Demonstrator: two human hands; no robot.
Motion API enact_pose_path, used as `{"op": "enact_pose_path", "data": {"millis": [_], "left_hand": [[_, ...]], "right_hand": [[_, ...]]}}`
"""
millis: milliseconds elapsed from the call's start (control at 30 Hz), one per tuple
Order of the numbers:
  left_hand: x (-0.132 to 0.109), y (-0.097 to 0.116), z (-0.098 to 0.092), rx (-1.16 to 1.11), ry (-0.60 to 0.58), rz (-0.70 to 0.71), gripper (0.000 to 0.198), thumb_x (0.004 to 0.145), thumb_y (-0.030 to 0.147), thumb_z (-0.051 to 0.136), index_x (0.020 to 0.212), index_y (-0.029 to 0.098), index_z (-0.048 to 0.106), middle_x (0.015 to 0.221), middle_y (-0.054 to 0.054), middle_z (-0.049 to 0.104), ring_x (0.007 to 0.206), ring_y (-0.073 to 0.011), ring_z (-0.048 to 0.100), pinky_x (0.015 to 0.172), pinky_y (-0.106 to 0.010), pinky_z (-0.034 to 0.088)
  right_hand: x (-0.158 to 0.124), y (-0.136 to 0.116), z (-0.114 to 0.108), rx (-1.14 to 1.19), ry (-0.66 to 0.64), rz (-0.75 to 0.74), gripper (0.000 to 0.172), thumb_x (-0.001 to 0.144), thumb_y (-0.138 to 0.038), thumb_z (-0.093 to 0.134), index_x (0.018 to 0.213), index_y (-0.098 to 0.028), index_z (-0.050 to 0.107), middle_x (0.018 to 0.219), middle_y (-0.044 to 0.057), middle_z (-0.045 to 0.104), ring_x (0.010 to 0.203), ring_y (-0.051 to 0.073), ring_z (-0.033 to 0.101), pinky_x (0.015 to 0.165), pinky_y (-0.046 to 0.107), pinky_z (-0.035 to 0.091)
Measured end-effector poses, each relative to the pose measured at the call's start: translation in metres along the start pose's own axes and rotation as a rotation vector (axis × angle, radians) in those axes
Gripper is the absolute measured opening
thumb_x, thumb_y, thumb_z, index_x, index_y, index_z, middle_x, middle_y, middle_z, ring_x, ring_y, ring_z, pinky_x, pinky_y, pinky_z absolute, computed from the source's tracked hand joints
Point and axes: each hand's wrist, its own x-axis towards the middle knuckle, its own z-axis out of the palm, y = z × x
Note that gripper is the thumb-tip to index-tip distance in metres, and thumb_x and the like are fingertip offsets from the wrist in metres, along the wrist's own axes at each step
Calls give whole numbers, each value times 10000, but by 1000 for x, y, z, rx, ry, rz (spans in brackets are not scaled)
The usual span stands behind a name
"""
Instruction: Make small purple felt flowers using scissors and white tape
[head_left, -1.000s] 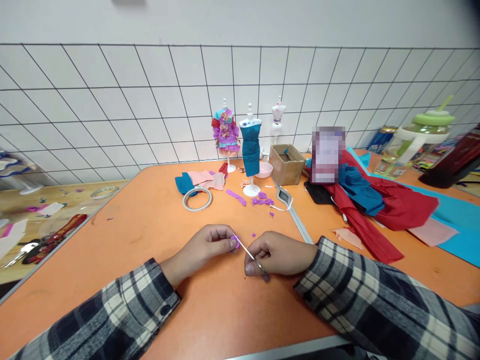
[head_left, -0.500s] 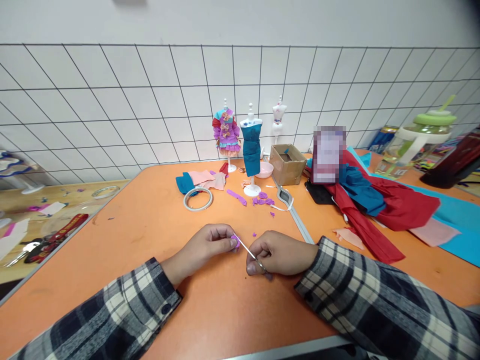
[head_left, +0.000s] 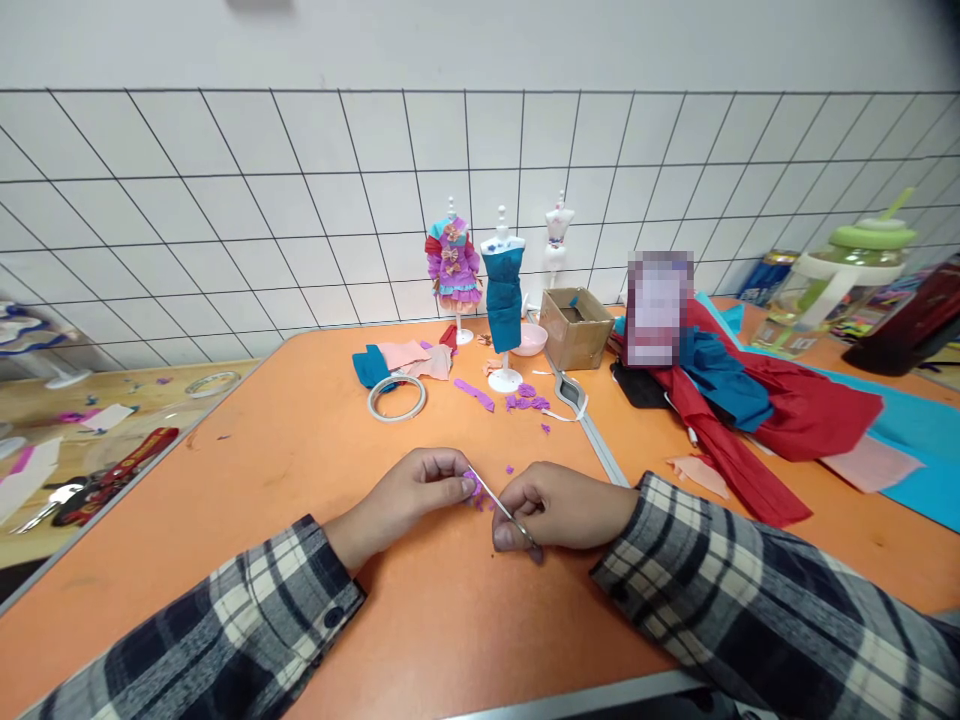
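Note:
My left hand [head_left: 427, 490] pinches a small piece of purple crepe paper [head_left: 472, 482] between thumb and fingertips. In my right hand [head_left: 551, 508] is a pair of scissors [head_left: 499, 502], my fingers closed round the handles; the blades point up and left and meet the purple paper. Tiny purple scraps [head_left: 481, 503] lie just under the blades. Behind my hands stands a small white dress form [head_left: 501, 245] wrapped in teal paper [head_left: 503, 300]. Purple paper bows [head_left: 527, 402] and a purple strip [head_left: 474, 394] lie at its base.
A roll of tape [head_left: 396, 413] lies before teal and pink scraps. Two more dress forms stand behind, one in a purple dress [head_left: 454, 265]. A cardboard box [head_left: 576, 340], a propped phone [head_left: 658, 310], red paper [head_left: 802, 400] and a green-lidded bottle [head_left: 847, 290] are at right.
The scissor blades have closed across the purple paper, and fresh purple bits have fallen onto the table below. Both hands stay nearly in the same place.

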Motion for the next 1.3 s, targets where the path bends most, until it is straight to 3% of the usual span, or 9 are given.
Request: {"op": "enact_pose_path", "data": {"millis": [267,367,567,767,900,1000,1100,1200,1300], "left_hand": [[0,1,2,-3,23,-12,230,770,353,672,733,127,657,681,-3,613,657,-122,510,658,-240,395],[0,-1,3,-12,87,-26,237,777,362,670,741,128,657,660,12,585,644,-113,496,650,-234,384],[1,0,5,-55,208,-62,249,759,377,695,731,133,657,628,27,567,620,-101,482,644,-223,381],[1,0,2,-117,241,-111,256,728,388,725,757,138,679,671,6,613,621,-110,503,637,-230,399],[1,-2,-1,-185,253,-131,277,697,393,751,782,136,690,694,-6,630,629,-115,518,647,-236,409],[1,-2,-4,-213,248,-131,293,692,401,755,792,133,690,702,-17,639,642,-125,533,647,-243,416],[1,-3,-5,-248,220,-128,308,696,412,752,795,128,685,704,-26,642,644,-128,538,645,-246,418],[0,-3,-7,-260,201,-121,315,701,414,752,793,120,683,697,-27,639,631,-121,529,637,-240,411],[0,-3,-8,-273,180,-107,313,706,412,751,792,118,684,687,-21,631,621,-113,517,630,-233,404]], "right_hand": [[0,-2,2,83,15,-60,332,762,-471,640,839,-151,599,628,-14,602,578,105,564,581,214,404],[1,-1,-1,73,166,-76,364,731,-438,688,936,-185,524,646,-38,610,580,106,557,547,206,384],[-3,1,-25,-421,624,-116,242,703,-387,721,802,-192,617,787,-10,646,724,134,571,662,249,416],[-14,5,-45,-861,748,-12,281,760,-446,676,947,-247,743,954,74,633,957,242,539,816,352,402],[-14,9,-45,-825,665,123,239,762,-359,673,965,-248,733,912,65,622,871,222,572,728,314,405],[-9,18,-42,-591,596,204,544,694,-278,711,1223,-261,584,803,10,636,761,191,594,628,266,390],[-5,26,-40,-278,530,270,669,682,-243,704,1305,-218,461,626,-51,575,561,140,559,515,230,358],[-5,29,-42,-61,437,270,648,684,-246,699,1272,-190,432,581,-76,554,446,105,511,440,208,321],[-5,26,-43,-112,435,252,490,675,-261,707,1123,-186,525,585,-65,569,457,108,504,442,212,316]]}}
